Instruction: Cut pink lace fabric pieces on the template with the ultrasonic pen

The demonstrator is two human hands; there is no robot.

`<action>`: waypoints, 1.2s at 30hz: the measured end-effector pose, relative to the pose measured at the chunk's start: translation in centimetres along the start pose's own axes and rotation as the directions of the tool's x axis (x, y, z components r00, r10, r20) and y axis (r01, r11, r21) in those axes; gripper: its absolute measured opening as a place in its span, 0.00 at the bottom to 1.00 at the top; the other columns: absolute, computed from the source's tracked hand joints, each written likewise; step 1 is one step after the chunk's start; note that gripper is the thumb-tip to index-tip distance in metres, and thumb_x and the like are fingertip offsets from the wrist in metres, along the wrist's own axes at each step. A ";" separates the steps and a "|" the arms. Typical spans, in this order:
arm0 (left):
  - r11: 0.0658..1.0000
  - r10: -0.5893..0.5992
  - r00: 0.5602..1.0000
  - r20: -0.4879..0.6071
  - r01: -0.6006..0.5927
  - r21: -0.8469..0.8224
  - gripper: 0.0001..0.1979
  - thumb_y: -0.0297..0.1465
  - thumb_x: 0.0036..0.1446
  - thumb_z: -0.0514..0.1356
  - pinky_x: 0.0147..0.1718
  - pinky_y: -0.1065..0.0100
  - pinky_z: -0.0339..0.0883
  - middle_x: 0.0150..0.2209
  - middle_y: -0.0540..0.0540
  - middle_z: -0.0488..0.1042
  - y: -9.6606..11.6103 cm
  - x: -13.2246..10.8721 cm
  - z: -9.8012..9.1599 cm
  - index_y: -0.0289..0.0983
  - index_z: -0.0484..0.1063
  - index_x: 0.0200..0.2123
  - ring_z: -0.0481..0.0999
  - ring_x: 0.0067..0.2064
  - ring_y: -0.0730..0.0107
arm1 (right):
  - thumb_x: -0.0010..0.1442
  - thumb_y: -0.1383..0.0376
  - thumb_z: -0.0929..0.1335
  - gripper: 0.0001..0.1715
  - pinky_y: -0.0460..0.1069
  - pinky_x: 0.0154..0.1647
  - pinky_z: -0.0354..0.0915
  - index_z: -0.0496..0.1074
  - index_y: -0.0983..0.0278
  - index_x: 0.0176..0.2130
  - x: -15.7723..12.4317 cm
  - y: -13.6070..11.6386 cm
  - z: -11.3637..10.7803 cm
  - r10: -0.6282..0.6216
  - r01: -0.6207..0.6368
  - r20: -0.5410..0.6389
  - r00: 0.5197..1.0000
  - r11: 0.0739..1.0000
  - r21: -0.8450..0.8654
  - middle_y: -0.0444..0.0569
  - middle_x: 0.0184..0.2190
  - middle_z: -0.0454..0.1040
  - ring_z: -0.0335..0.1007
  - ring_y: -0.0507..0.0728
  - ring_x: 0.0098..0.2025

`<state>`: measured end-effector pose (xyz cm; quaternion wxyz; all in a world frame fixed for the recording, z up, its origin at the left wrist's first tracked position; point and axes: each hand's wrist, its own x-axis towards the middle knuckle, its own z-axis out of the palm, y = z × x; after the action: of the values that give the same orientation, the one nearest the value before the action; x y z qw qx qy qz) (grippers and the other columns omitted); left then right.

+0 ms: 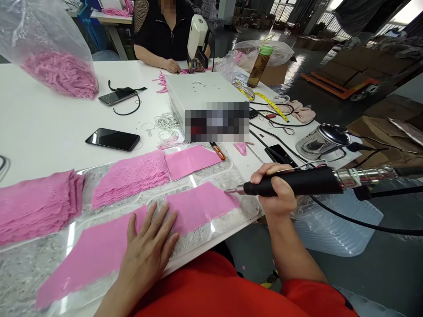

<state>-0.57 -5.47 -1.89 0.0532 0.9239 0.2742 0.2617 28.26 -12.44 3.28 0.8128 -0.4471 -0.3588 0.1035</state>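
1. Lying flat on the worktop (59, 127), a large pink cloth (89, 255) runs under the left hand (148, 248).
2. Palm down, fingers spread, that hand reaches a second pink cloth's (201, 207) left edge.
3. Forearm raised, the right hand (279, 191) grips a black tool (307, 181), its metal tip (235, 190) pointing left at the second cloth's far right edge.

Workshop, textile type: white tabletop (56, 119) laid with stacked pink fabric (132, 176), a corded tool (294, 182), a tape measure (271, 105) and a bag (61, 72) of pink strips. Opposite, a co-worker (172, 66) at a white machine (197, 37). Beyond, broad grey floor (325, 108), piled cartons (350, 64), an orange pallet truck (346, 95), tall windows (405, 17), dark curtains (299, 15).
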 end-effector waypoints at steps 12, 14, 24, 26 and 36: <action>1.000 0.007 1.000 0.001 -0.007 0.004 0.19 0.32 0.67 0.53 0.67 0.43 0.36 0.60 0.40 0.69 -0.1 -0.1 0.1 0.42 0.67 0.60 0.57 0.68 0.51 | 0.46 0.63 0.67 0.06 0.50 0.21 0.66 0.71 0.63 0.28 -0.4 -1.7 -2.9 -0.043 0.037 -0.081 0.996 0.997 -0.073 0.44 0.26 0.70 0.65 0.51 0.21; 1.000 0.012 1.000 0.002 -0.012 0.012 0.19 0.32 0.67 0.53 0.66 0.43 0.36 0.60 0.40 0.69 -0.1 -0.1 0.1 0.43 0.67 0.60 0.57 0.68 0.50 | 0.47 0.63 0.67 0.06 0.50 0.21 0.66 0.70 0.63 0.28 -0.5 -1.6 -2.9 -0.047 0.040 -0.078 0.996 0.996 -0.084 0.45 0.27 0.70 0.65 0.51 0.21; 0.985 0.116 0.993 0.038 -0.120 0.126 0.21 0.29 0.65 0.55 0.67 0.43 0.38 0.61 0.38 0.68 -0.8 -0.2 0.0 0.39 0.65 0.61 0.55 0.69 0.50 | 0.48 0.63 0.68 0.06 0.50 0.22 0.66 0.70 0.63 0.28 -0.5 -1.4 -2.9 -0.044 0.040 -0.060 0.997 0.998 -0.053 0.45 0.27 0.70 0.66 0.51 0.21; 0.983 0.130 0.991 0.036 -0.133 0.128 0.22 0.29 0.65 0.55 0.67 0.42 0.38 0.61 0.37 0.68 -1.0 -0.2 -0.1 0.39 0.64 0.62 0.55 0.69 0.50 | 0.48 0.64 0.68 0.05 0.50 0.22 0.66 0.70 0.63 0.28 -0.5 -1.5 -2.9 -0.039 0.036 -0.052 0.998 0.998 -0.059 0.44 0.26 0.70 0.66 0.51 0.21; 0.941 0.337 0.938 0.084 -0.333 -0.067 0.09 0.28 0.66 0.54 0.47 0.63 0.71 0.42 0.39 0.76 3.3 3.1 -1.1 0.34 0.71 0.46 0.76 0.47 0.60 | 0.44 0.62 0.64 0.10 0.50 0.22 0.64 0.69 0.63 0.30 -0.1 -0.5 -3.4 -0.086 0.084 -0.331 0.940 0.996 -0.023 0.45 0.28 0.69 0.64 0.51 0.21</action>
<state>2.65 -6.67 1.26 0.0444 0.9666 0.1033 0.2301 30.38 -14.99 2.52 0.8633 -0.4458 -0.2363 -0.0100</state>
